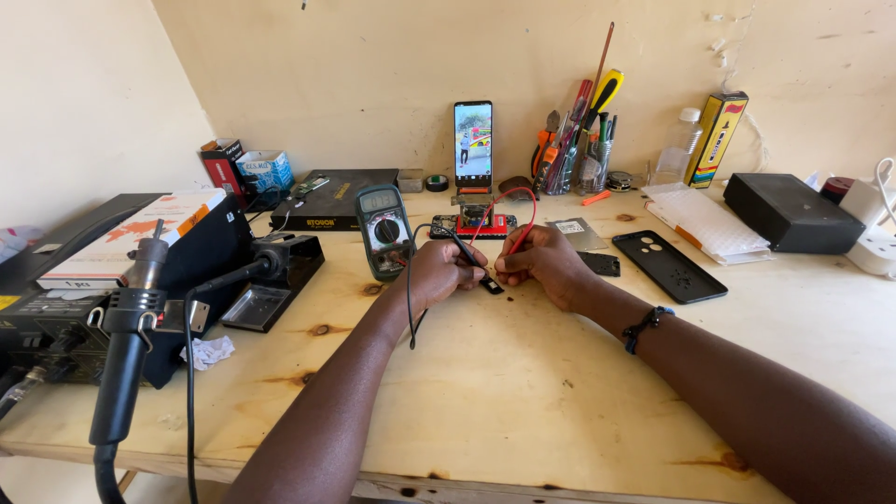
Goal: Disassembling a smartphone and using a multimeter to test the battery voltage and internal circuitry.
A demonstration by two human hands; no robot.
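Left hand [446, 271] pinching black probe [464, 250], right hand [541, 263] pinching red probe [516, 245] over small part [491, 286] (tiny): probes could slip, touch, short.

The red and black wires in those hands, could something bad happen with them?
Maybe. The left hand and right hand press both probes onto one tiny black part, so a tip could slip or flick it away. The black lead might also tug the multimeter.
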